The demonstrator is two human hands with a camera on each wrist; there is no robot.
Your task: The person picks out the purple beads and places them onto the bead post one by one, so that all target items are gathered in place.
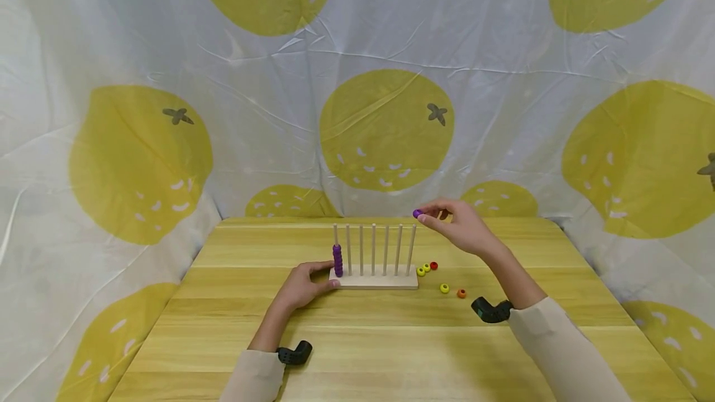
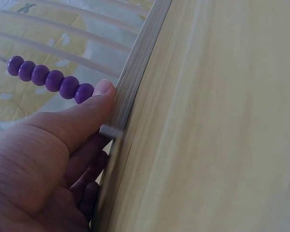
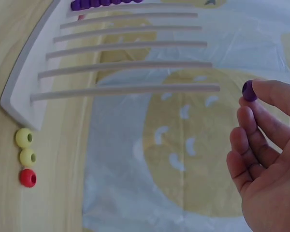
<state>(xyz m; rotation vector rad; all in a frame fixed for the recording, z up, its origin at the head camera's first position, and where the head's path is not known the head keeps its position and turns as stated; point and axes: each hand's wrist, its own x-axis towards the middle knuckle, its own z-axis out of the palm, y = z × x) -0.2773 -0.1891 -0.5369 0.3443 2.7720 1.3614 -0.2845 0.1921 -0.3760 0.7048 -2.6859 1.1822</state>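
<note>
A wooden bead rack [image 1: 373,283] with a row of upright pegs stands on the table. Its leftmost peg carries a stack of purple beads [image 1: 337,260]; the other pegs are bare. My left hand [image 1: 303,285] grips the left end of the base, its thumb on the front beside the lowest bead in the left wrist view. Between thumb and forefinger, my right hand [image 1: 459,226] pinches a single purple bead [image 3: 249,91]. That bead is just above the tip of the rightmost peg [image 3: 125,91], apart from it in the right wrist view.
Right of the base lie loose beads on the wooden table [image 1: 368,352]: yellow beads [image 1: 444,288], a red bead [image 1: 434,265] and an orange bead [image 1: 462,293]. A lemon-print curtain [image 1: 385,42] hangs behind the table. Each wrist wears a black device [image 1: 491,310].
</note>
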